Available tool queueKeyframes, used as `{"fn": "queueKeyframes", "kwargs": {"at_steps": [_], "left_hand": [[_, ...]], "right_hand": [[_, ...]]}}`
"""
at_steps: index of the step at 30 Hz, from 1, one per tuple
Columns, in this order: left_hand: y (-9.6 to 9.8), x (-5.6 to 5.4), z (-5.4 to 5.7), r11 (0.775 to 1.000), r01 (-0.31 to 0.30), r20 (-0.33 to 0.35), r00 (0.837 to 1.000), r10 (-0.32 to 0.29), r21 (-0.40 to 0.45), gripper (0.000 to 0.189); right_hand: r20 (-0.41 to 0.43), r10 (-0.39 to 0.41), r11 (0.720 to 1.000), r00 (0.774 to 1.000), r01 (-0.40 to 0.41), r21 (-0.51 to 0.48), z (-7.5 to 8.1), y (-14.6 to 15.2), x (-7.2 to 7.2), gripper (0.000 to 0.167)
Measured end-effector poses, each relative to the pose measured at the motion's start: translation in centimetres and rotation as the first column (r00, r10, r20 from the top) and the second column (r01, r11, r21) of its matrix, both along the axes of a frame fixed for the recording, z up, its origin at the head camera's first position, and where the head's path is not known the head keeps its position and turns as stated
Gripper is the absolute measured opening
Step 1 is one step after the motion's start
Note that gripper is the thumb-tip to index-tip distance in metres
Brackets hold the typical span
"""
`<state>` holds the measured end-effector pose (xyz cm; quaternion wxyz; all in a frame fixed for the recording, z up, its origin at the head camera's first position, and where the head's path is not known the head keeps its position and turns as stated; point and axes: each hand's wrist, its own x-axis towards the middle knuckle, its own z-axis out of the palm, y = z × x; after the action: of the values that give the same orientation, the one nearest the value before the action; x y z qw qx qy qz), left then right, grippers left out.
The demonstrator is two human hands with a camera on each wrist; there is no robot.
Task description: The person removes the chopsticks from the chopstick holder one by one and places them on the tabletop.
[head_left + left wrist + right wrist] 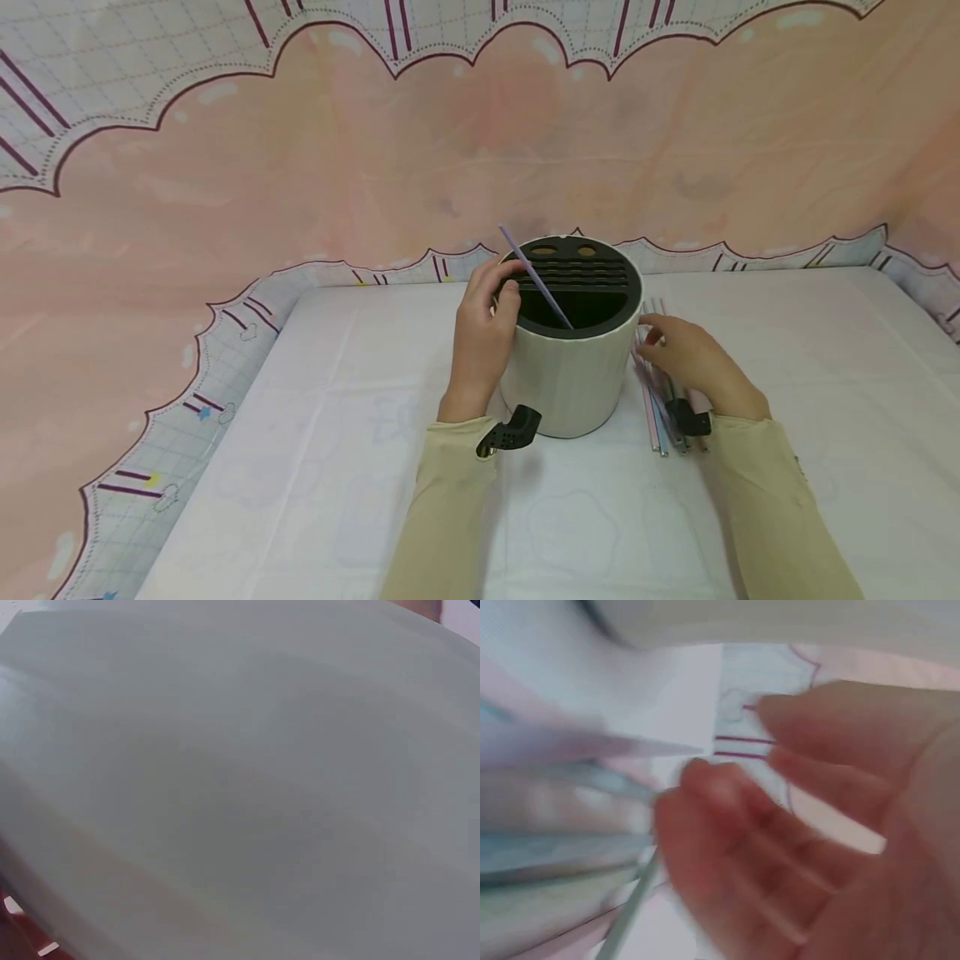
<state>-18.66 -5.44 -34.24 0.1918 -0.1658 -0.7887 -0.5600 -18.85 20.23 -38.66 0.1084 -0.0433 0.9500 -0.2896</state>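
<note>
A white round holder (pixel 562 383) with a black slotted top (pixel 581 268) stands upright on the table. My left hand (pixel 483 333) grips its left rim, fingers curled over the edge. One slim purple stick (pixel 536 277) leans in the front opening, its upper end slanting left past the left fingertips. To the right of the holder, my right hand (pixel 688 357) is over a bundle of slim pastel sticks (pixel 652 417). In the right wrist view its loosely bent fingers (pixel 705 825) have nothing between them, beside the blurred sticks (pixel 555 806). The holder's wall (pixel 240 780) fills the left wrist view.
A white cloth (pixel 360 467) covers the table. Behind and to the left hangs a peach-coloured drape (pixel 337 167) with a scalloped border. Black wrist cameras (pixel 513 429) sit on both cuffs.
</note>
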Motion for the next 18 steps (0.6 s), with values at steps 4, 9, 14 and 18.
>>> {"fn": "queueKeyframes", "kwargs": {"at_steps": [4,9,14,18], "left_hand": [[0.0,-0.1,0.0,1.0,-0.013,0.001,1.0,0.013,-0.007,0.035],[0.1,-0.1,0.1,1.0,-0.017,-0.013,1.0,0.017,-0.009,0.036],[0.1,-0.1,0.2,1.0,-0.022,-0.003,1.0,0.022,-0.005,0.038],[0.1,0.0,0.2,1.0,-0.031,0.015,0.999,0.031,-0.007,0.04]], "right_hand": [[-0.208,-0.081,0.992,0.975,0.06,-0.107,1.3,-0.4,0.4,0.045],[-0.462,-0.272,0.943,0.844,0.136,-0.305,3.0,-1.3,1.2,0.039],[-0.637,-0.385,0.886,0.668,0.073,-0.458,4.5,-2.6,2.2,0.031],[-0.73,-0.355,0.879,0.584,-0.057,-0.474,5.6,-4.1,3.0,0.029]]}}
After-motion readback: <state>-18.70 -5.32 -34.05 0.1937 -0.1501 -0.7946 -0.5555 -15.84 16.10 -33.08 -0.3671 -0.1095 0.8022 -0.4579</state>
